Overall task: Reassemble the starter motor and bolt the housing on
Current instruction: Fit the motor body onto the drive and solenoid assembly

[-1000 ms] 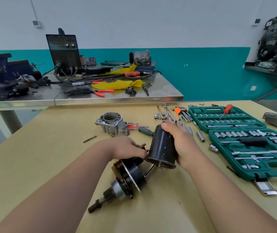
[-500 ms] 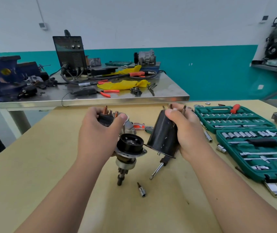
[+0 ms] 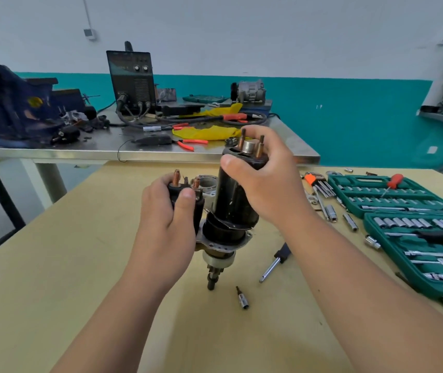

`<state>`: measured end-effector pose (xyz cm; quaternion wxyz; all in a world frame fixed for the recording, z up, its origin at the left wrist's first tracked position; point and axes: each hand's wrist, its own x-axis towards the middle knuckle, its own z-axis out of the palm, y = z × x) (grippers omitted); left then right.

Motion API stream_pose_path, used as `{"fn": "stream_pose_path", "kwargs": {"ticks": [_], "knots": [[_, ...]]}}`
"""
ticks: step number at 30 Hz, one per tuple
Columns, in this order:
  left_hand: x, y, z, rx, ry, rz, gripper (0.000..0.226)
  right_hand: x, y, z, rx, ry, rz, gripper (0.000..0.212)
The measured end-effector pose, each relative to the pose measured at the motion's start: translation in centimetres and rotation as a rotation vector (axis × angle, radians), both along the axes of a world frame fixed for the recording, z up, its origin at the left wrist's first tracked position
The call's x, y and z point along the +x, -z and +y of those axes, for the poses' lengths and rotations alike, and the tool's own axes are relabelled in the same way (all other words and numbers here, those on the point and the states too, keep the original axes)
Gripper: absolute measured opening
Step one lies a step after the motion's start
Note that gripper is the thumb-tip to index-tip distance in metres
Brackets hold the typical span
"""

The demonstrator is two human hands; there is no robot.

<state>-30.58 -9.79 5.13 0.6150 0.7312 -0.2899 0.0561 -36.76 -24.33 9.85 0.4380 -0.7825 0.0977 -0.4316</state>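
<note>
Above a tan table (image 3: 80, 265), the left hand (image 3: 165, 224) grips the solenoid (image 3: 200, 208) while the right hand (image 3: 266, 181) clasps the black motor housing (image 3: 235, 205), held upright.

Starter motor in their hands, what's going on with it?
A person is fitting it together over a wooden table. The right hand grips the top of the black housing, which sits over the motor's base and looks not fully seated. The left hand holds the solenoid alongside. The shaft points down at the table. An open socket set lies to the right.
</note>
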Motion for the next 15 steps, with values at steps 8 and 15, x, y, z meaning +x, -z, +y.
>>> {"fn": "stream_pose_path", "kwargs": {"ticks": [8, 15], "knots": [[0.3, 0.4, 1.1, 0.079, 0.167, -0.067, 0.072, -0.2, 0.7, 0.7, -0.041, -0.007, -0.015, 0.046], [0.9, 1.7, 1.4, -0.193, 0.339, 0.018, 0.036, 0.0, 0.7, 1.0, 0.014, 0.031, 0.023, 0.048]]}}
